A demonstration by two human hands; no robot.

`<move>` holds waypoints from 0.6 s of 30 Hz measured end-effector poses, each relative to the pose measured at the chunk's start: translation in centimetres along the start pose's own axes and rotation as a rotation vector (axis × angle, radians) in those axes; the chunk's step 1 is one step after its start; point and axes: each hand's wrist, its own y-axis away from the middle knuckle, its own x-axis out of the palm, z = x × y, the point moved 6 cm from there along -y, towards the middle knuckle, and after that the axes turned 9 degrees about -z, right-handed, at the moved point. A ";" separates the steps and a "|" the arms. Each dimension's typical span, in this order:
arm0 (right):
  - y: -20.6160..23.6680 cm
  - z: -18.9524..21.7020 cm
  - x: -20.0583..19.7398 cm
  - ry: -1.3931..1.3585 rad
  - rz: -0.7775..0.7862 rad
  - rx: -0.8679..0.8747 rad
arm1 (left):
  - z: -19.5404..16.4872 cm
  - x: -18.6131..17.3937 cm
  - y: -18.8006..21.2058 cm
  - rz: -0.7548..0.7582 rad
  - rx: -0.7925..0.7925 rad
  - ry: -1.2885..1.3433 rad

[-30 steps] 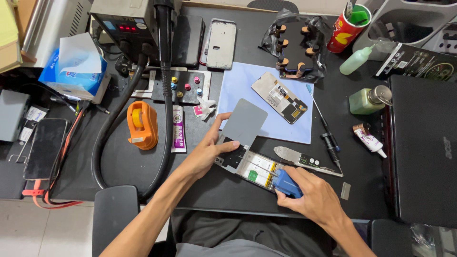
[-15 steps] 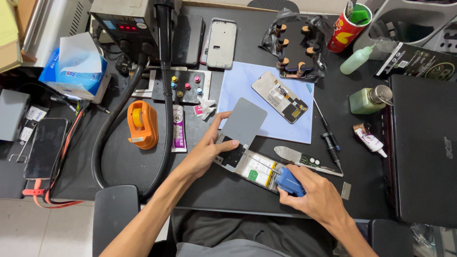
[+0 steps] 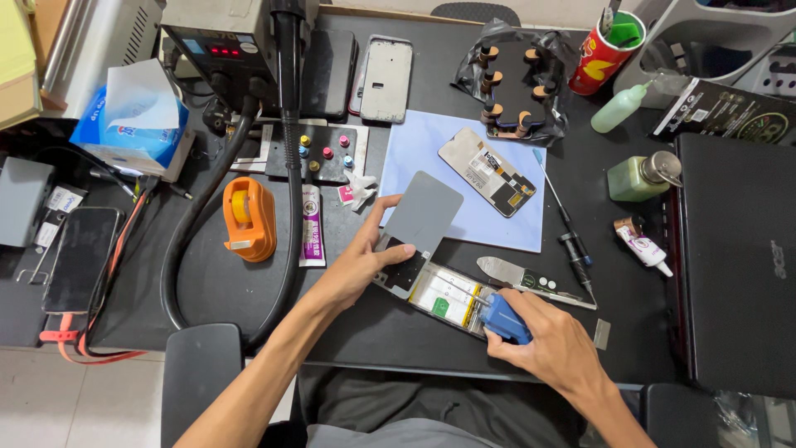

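Note:
An opened phone body [image 3: 437, 292] lies near the front edge of the black bench, its white battery showing. My left hand [image 3: 363, 261] presses on its left end, and a grey flat panel [image 3: 423, 214] rests beside my thumb. My right hand [image 3: 543, 342] grips a small blue tool [image 3: 502, 318] against the phone's right end. A metal spatula [image 3: 531, 279] lies just behind that hand.
A second phone with exposed parts [image 3: 487, 171] lies on a light blue mat [image 3: 414, 145]. An orange tape dispenser [image 3: 245, 217], glue tube [image 3: 310, 224], hot-air station [image 3: 217, 41] with black hose, tissue box [image 3: 131, 123], screwdriver [image 3: 566, 220], green bottles [image 3: 643, 177] and closed laptop [image 3: 738, 257] surround the work spot.
My right hand with the blue tool has shifted slightly along the phone's right end. My left hand stays in place.

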 end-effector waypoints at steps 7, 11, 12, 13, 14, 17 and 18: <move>-0.1 0.3 0.0 0.006 -0.014 0.004 | -0.2 0.0 -0.1 0.010 0.031 -0.008; -0.2 0.6 -0.4 -0.047 -0.070 -0.052 | -0.1 0.0 0.0 0.018 0.007 0.006; -0.2 0.5 -0.3 -0.034 -0.048 -0.032 | -0.1 0.0 0.0 0.016 0.016 -0.009; -0.2 0.3 -0.2 -0.020 -0.026 -0.011 | -0.2 0.0 0.0 0.015 0.023 -0.022; -0.1 0.2 0.0 -0.006 -0.002 0.011 | -0.2 0.0 0.0 0.014 0.029 -0.036; -0.1 0.3 0.0 0.002 -0.001 -0.002 | -0.2 0.2 0.0 0.024 0.032 0.010; -0.1 0.3 0.0 -0.005 -0.007 -0.005 | -0.2 0.1 0.0 0.017 0.026 0.002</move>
